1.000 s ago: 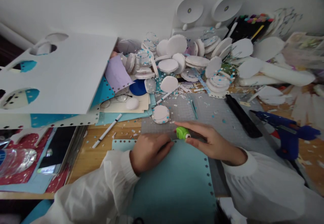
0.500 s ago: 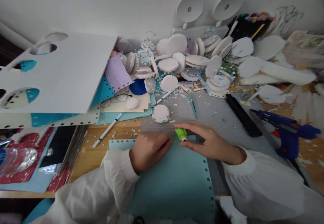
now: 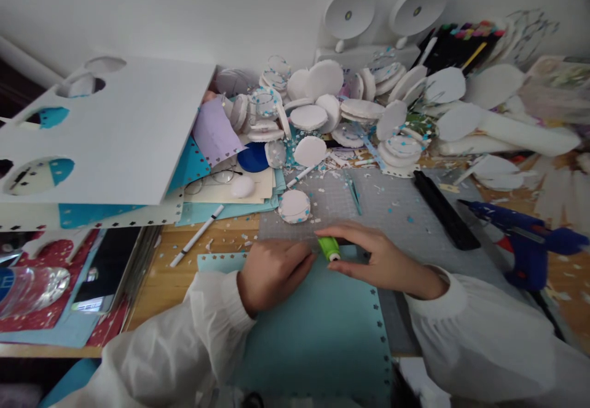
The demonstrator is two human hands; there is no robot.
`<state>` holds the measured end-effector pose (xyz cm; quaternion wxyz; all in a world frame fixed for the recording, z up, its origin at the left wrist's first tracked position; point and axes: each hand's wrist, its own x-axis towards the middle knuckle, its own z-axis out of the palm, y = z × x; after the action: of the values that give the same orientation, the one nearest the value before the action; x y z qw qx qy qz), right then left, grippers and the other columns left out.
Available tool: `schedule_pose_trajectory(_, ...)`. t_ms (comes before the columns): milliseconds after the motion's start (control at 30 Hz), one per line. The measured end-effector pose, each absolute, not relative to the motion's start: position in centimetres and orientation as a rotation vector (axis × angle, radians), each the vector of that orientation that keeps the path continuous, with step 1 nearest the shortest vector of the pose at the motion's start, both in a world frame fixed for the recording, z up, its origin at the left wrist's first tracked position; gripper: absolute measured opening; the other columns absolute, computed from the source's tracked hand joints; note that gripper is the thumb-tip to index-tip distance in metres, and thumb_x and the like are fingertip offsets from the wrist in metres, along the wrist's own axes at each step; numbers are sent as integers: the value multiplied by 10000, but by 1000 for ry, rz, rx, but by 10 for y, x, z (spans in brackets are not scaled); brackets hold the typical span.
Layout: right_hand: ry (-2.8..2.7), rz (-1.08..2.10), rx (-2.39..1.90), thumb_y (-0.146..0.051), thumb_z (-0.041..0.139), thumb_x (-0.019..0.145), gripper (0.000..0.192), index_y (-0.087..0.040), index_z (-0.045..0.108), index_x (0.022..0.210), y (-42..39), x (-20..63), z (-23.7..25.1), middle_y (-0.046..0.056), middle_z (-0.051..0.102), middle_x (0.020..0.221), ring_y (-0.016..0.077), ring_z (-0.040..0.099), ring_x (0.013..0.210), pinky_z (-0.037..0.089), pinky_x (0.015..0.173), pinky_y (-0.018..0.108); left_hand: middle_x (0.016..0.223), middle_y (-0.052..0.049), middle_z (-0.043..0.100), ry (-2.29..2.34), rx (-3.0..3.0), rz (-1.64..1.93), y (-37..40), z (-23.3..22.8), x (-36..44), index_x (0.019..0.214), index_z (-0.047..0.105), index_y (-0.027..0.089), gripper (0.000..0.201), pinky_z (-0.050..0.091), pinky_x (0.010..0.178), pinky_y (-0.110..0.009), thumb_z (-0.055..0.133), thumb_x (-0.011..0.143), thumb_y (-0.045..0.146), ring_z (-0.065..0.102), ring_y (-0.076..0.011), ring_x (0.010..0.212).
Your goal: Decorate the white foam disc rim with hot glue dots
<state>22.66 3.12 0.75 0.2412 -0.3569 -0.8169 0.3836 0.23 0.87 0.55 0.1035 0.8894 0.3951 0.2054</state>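
While pinned flat, sheet [image 3: 318, 328]: near edge of the surface [image 3: 216, 236]
left hand [image 3: 271, 271]: fingers together, pressing it steady
right hand [image 3: 378, 260]: grip clamped on green punch [image 3: 329, 248] over the sheet's far edge

The right hand [image 3: 382, 260] pinches a small green punch [image 3: 329, 248] at the blue paper's [image 3: 318, 328] top edge, the left hand [image 3: 271, 270] pressing beside it.

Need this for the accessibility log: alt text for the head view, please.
A person's right hand grips a small green punch at the top edge of a light blue paper sheet, while the left hand presses the sheet flat on a grey cutting mat. Behind lie piled white foam discs; a blue glue gun lies at right.
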Motion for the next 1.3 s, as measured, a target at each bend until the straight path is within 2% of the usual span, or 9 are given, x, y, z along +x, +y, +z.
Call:
schedule_pose_trajectory(433, -2052, 1371, -1119, -402, 697, 757, 432, -213, 598, 1132, 36, 225, 10, 74, 656, 1130, 210, 619, 1041, 505, 916, 354, 573, -4, 615, 1150, 2666, 680, 9, 7, 2, 720, 609, 168, 282, 353, 498, -249, 439, 929, 250, 574, -130, 514)
schedule_pose_trajectory(1300, -2113, 1365, -1155, -466, 728, 699, 488, -185, 623, 1084, 38, 226, 11, 76, 671, 1068, 230, 617, 1000, 487, 897, 356, 560, 1, 621, 1116, 2728, 754, 8, 10, 3, 708, 612, 165, 269, 351, 491, -267, 454, 918, 220, 570, -130, 498)
